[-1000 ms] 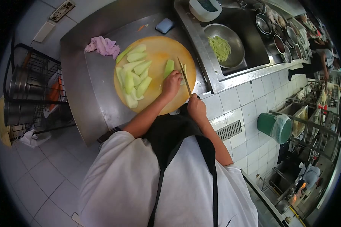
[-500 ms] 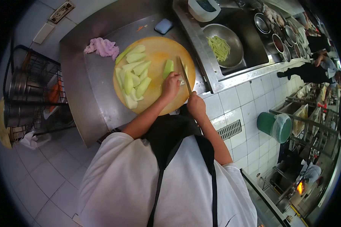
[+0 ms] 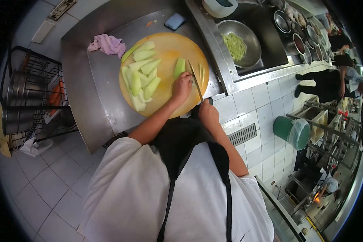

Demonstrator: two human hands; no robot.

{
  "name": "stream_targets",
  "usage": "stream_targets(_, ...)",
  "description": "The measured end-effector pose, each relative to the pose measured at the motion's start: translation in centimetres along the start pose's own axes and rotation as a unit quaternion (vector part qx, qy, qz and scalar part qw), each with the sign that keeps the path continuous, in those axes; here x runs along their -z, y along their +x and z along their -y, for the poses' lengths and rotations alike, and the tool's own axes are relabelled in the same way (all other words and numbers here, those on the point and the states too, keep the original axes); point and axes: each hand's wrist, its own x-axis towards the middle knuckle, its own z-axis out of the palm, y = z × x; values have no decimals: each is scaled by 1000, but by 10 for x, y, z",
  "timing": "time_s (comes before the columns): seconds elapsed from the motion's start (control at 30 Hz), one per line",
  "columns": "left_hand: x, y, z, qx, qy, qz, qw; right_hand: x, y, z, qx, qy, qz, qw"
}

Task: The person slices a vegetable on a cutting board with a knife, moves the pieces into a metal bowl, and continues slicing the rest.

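On a round yellowish cutting board [image 3: 165,103] my left hand [image 3: 182,85] holds down a pale green vegetable piece [image 3: 180,67] with its fingers bent together. The far end of the piece shows beyond the fingers; the rest is covered. My right hand [image 3: 208,113] grips the handle of a knife [image 3: 195,79], whose blade stands right beside the left fingertips. Thin cut strips [image 3: 201,72] lie just right of the blade. Several larger peeled wedges [image 3: 151,88] of the same vegetable are heaped on the board's left half.
A metal bowl [image 3: 252,42] with green strips [image 3: 234,46] stands right of the board at the sink. Behind the board are a pink cloth [image 3: 107,44] and a blue sponge [image 3: 175,21]. A wire rack [image 3: 36,107] stands left; a green bin [image 3: 285,130] and other people are right.
More thin strips now lie apart to the right of the blade. Both hands keep nearly the same places, and the view has shifted slightly. A person at the far right has moved.
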Motion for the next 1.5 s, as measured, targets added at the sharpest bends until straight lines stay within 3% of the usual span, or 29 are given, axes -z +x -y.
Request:
stream_targets(0.17,-7,-3,6,13,-20,-10,1000,-9,25,-7,38,34,-36,998)
stream_targets(0.4,1,-2,-1,89,-109,3,990,5,4,3,-4,24,-15,1000)
stream_targets(0.7,-5,-4,4,51,-59,-26,997,-5,2,3,7,35,-4,999)
stream_targets(1.2,-6,-4,3,116,-108,-30,987,2,-4,5,1,29,-1,1000)
stream_targets(1.5,-11,-4,8,76,-77,-37,993,-3,23,2,29,13,-7,999)
